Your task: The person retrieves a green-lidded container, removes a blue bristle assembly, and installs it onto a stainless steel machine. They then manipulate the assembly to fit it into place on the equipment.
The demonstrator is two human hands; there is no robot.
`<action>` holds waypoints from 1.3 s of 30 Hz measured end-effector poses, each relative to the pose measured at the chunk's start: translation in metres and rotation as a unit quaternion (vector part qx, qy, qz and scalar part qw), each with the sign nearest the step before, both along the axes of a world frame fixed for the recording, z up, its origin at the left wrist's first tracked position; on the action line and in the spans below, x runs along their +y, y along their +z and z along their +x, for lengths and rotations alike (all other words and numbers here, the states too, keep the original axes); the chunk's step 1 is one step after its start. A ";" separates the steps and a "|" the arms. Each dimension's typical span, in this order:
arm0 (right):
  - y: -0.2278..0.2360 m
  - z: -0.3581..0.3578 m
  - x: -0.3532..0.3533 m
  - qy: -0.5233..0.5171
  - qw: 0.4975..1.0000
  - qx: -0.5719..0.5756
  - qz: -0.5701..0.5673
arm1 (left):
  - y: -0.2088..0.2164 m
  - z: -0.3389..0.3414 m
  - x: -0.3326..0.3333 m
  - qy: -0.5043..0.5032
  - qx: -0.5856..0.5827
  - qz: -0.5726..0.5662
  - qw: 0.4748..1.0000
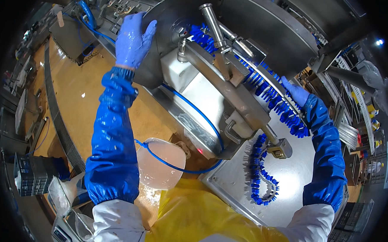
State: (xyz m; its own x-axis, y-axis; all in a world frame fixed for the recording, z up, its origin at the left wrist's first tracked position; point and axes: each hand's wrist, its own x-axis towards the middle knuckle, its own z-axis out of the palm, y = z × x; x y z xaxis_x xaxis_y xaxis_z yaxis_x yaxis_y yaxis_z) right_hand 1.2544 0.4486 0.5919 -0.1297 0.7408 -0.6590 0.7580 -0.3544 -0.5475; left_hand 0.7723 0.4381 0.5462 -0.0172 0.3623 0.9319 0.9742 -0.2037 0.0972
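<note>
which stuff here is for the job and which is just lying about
Likely for the job:
steel machine, by left hand
curved row of blue pieces, by right hand
looped blue strand

Likely lying about:
dark crate, far left
clear plastic, upper right

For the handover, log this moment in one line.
Gloved left hand: at grey metal housing | gloved right hand: at curved metal rail | blue segmented strip: curled on metal table

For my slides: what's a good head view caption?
Gloved left hand by a steel machine, right hand beside its blue pieces.
</note>
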 end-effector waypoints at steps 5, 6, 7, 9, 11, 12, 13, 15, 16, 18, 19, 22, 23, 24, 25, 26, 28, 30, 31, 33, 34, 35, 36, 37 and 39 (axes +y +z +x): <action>-0.038 0.073 0.007 0.204 0.888 -0.112 0.396 | -0.016 0.012 0.025 0.019 -0.025 -0.094 0.995; -0.031 0.093 -0.019 0.164 0.871 -0.144 0.440 | -0.017 0.021 0.027 -0.016 -0.021 -0.097 0.995; -0.029 0.109 -0.038 0.130 0.850 -0.164 0.483 | -0.022 0.011 0.030 -0.022 -0.007 -0.116 0.993; -0.017 0.109 -0.103 0.021 0.885 0.006 0.466 | -0.007 -0.005 0.004 0.027 -0.039 -0.148 0.988; -0.022 0.115 -0.185 -0.068 0.884 0.137 0.441 | -0.014 -0.036 0.015 0.134 -0.054 -0.179 0.973; -0.054 0.122 -0.206 -0.139 0.887 0.204 0.390 | -0.019 -0.063 0.015 0.143 -0.013 -0.139 0.980; -0.094 0.141 -0.233 -0.229 0.896 0.170 0.341 | -0.020 -0.055 0.019 0.070 -0.010 -0.109 0.992; -0.202 0.170 -0.290 -0.363 0.885 -0.007 0.291 | -0.019 -0.030 0.033 0.118 -0.018 -0.151 0.981; -0.264 0.204 -0.324 -0.311 0.886 -0.289 0.187 | -0.019 -0.020 0.036 0.103 -0.025 -0.161 0.981; -0.296 0.178 -0.346 -0.200 0.910 -0.342 0.124 | -0.016 -0.025 0.027 0.112 -0.041 -0.170 0.978; -0.346 0.192 -0.368 -0.248 0.871 -0.340 0.255 | -0.019 -0.021 0.037 0.088 -0.042 -0.181 0.979; -0.355 0.183 -0.335 -0.226 0.847 -0.382 0.292 | -0.013 -0.049 0.033 0.073 -0.015 -0.220 0.973; -0.359 0.186 -0.331 -0.172 0.846 -0.412 0.291 | -0.006 -0.036 0.025 0.053 0.058 -0.169 0.983; -0.360 0.189 -0.328 -0.117 0.840 -0.443 0.289 | 0.002 -0.012 0.008 0.033 0.129 -0.117 0.984; -0.361 0.189 -0.330 -0.061 0.834 -0.470 0.281 | 0.011 0.015 -0.017 0.013 0.202 -0.067 0.977; -0.343 0.192 -0.312 -0.069 0.890 -0.431 0.133 | 0.020 0.053 -0.051 -0.047 0.155 -0.050 0.985; -0.340 0.210 -0.295 -0.011 0.890 -0.456 0.020 | 0.020 0.125 -0.110 -0.212 0.017 -0.088 0.973; -0.327 0.199 -0.288 0.030 0.870 -0.491 0.034 | -0.020 0.167 -0.166 -0.380 -0.239 -0.286 0.847; -0.320 0.188 -0.291 0.020 0.857 -0.511 0.067 | -0.032 0.183 -0.184 -0.398 -0.012 -0.316 0.861; -0.334 0.168 -0.304 0.001 0.840 -0.486 0.241 | -0.062 0.211 -0.215 -0.499 0.116 -0.368 0.776; -0.345 0.159 -0.322 0.002 0.854 -0.433 0.290 | -0.091 0.223 -0.218 -0.585 0.068 -0.420 0.691; -0.326 0.129 -0.338 -0.022 0.847 -0.350 0.400 | -0.115 0.226 -0.227 -0.558 0.107 -0.465 0.678; -0.292 0.105 -0.341 -0.089 0.960 -0.238 0.118 | -0.149 0.228 -0.237 -0.556 0.131 -0.485 0.662; -0.326 0.125 -0.367 -0.073 0.944 -0.321 0.002 | -0.172 0.248 -0.234 -0.577 0.165 -0.495 0.628; -0.352 0.131 -0.391 -0.009 0.939 -0.343 -0.025 | -0.187 0.277 -0.239 -0.633 0.165 -0.449 0.609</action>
State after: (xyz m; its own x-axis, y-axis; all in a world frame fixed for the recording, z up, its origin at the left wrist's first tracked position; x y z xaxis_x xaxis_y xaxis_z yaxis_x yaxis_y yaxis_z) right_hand 1.3849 0.0575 0.2398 0.3499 0.7052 -0.6167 0.9202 -0.3819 0.0854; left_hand 1.0494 0.1987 0.3595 0.9400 0.2569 0.2247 0.0889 -0.8200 0.5654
